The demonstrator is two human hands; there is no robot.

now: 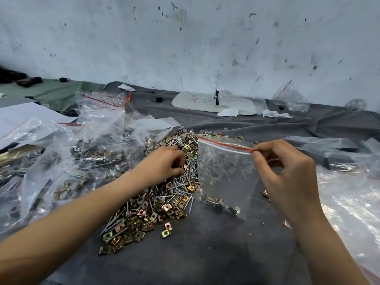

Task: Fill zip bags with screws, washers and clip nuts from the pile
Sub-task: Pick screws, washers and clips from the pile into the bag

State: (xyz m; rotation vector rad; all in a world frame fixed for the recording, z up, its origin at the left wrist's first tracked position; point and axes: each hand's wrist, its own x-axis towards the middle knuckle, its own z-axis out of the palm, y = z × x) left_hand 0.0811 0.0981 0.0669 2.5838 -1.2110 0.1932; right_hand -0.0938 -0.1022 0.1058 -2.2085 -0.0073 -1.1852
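Left forearm nearest; left hand [164, 161] curls fingers down into pile [156, 202] of screws, washers and clip nuts on cloth-covered counter [205, 254], grasp unclear. Just right of pile hangs zip bag [224, 173], few pieces at bottom, lower corner on counter. Red-striped top corner pinched by right hand [287, 171].
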